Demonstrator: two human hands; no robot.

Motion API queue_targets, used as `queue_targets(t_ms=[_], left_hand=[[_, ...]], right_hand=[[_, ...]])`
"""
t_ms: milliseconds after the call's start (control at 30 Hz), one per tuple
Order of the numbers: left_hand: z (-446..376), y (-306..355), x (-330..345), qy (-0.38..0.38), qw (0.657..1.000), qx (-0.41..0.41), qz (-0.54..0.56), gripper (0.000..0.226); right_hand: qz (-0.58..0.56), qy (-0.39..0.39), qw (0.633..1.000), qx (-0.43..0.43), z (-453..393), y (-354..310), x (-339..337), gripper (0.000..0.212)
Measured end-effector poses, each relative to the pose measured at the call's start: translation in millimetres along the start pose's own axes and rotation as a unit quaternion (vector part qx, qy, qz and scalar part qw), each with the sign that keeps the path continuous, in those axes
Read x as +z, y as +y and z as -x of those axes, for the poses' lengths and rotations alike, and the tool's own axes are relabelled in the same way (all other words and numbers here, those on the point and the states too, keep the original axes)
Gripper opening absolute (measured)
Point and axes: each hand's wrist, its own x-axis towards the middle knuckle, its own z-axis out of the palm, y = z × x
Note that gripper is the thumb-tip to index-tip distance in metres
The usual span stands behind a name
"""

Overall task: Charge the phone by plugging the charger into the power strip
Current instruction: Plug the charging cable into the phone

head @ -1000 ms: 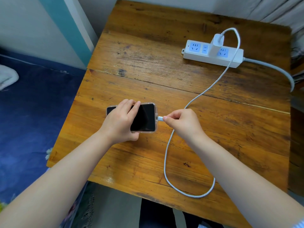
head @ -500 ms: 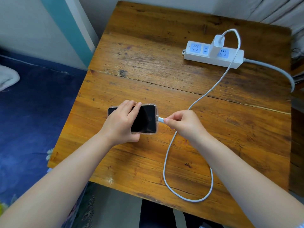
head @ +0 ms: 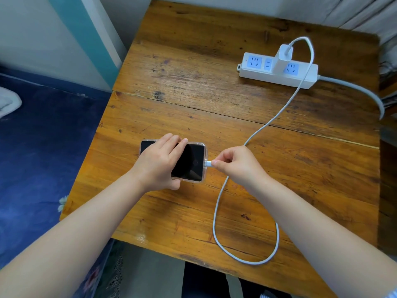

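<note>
A black phone (head: 191, 161) in a clear case lies flat on the wooden table (head: 214, 93), screen up and dark. My left hand (head: 159, 162) rests over its left half and grips it. My right hand (head: 236, 166) pinches the white cable plug (head: 208, 163), whose tip sits at the phone's right end. The white cable (head: 217, 211) loops toward the table's near edge, then runs up to the white charger (head: 283, 58), which stands plugged into the white power strip (head: 277, 70) at the far right.
The power strip's grey cord (head: 361, 91) leaves over the table's right edge. Left of the table is a blue patterned floor covering (head: 43, 158) and a wall with a teal stripe (head: 86, 37). Curtain folds hang at the far right.
The cable loop near the front edge has narrowed slightly and the plug sits closer against the phone's end. My left hand stays on the phone.
</note>
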Motion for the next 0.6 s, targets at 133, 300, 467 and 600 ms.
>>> queue_targets(t_ms=[133,300,467,600], left_hand=[[-1.8,-2.9,0.2,-0.014,1.0,0.01,-0.019,0.088],[-1.3,-9.7,1.0,-0.031,0.999,0.021,-0.033,0.09],[-15.2,-19.3,9.1,-0.071,0.997,0.016,-0.033,0.095],[-43.3,-26.9,17.7,-0.117,0.992,0.003,-0.053,0.098]], right_hand=[[0.001,0.005,1.0,0.0,-3.3,4.0,6.9,0.018],[-0.02,-0.006,1.0,0.002,-9.5,10.9,16.2,0.018],[0.022,0.001,1.0,-0.007,-23.3,19.6,22.1,0.019],[0.125,0.043,0.99,-0.04,-32.9,24.3,17.9,0.023]])
